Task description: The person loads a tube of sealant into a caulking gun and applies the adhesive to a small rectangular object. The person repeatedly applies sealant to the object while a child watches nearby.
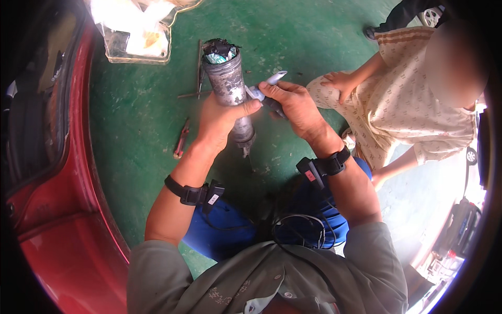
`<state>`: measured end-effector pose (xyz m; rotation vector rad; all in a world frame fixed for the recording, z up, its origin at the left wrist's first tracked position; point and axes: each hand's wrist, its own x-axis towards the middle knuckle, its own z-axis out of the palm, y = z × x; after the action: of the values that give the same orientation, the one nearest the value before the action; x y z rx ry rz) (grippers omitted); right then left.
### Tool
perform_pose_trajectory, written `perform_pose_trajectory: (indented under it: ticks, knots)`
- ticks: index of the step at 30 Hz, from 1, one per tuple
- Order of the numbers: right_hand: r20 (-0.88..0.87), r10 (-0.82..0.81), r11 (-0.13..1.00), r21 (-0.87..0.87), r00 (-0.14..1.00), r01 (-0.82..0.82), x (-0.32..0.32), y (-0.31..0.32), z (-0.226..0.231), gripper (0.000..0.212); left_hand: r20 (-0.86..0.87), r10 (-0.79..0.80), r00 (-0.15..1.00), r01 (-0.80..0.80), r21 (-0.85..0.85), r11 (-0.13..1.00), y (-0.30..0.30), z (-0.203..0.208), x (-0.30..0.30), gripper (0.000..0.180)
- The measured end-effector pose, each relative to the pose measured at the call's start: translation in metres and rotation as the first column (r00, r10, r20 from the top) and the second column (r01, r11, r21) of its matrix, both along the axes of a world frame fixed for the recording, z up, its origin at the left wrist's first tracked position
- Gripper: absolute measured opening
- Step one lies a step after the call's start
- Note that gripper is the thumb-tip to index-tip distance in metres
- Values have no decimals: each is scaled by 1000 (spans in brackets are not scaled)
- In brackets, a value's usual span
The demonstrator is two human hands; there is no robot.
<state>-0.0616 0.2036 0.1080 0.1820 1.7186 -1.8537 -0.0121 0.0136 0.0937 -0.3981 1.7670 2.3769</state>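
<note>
My left hand (226,118) is wrapped round a worn metal cylinder (227,83), its grey paint chipped and scuffed. The cylinder leans slightly, with its wide end away from me. Dark crumpled material and a bit of teal-and-white wrapping (224,54) stick out of that end. Right beside the cylinder, my right hand (295,107) pinches a small pale grey-white piece (275,78) with a slanted tip. The piece reaches toward the cylinder's side, near my left thumb. A dark part shows under my right fingers; I cannot make out what it is.
On the green floor (151,110) lie red-handled pliers (182,139) and thin metal bars (199,68). A red car (68,220) stands close on the left. A clear plastic tray (137,49) is at the far left. A person in patterned clothes (397,94) crouches at right.
</note>
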Motion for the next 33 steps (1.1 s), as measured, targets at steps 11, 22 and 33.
perform_pose_trajectory:
  ticks: [11, 22, 33]
  knots:
    - [13, -36, 998, -42, 999, 37, 0, -7, -10, 29, 37, 12, 999, -14, 66, 998, -4, -8, -3, 35]
    - [437, -156, 763, -516, 886, 389, -16, 9, -18, 43, 13, 112, 994, -112, 17, 994, -18, 6, -6, 34]
    - [135, -245, 791, -545, 960, 278, -19, 9, -28, 30, -26, 45, 999, -45, 2, 999, -12, 14, 0, 30]
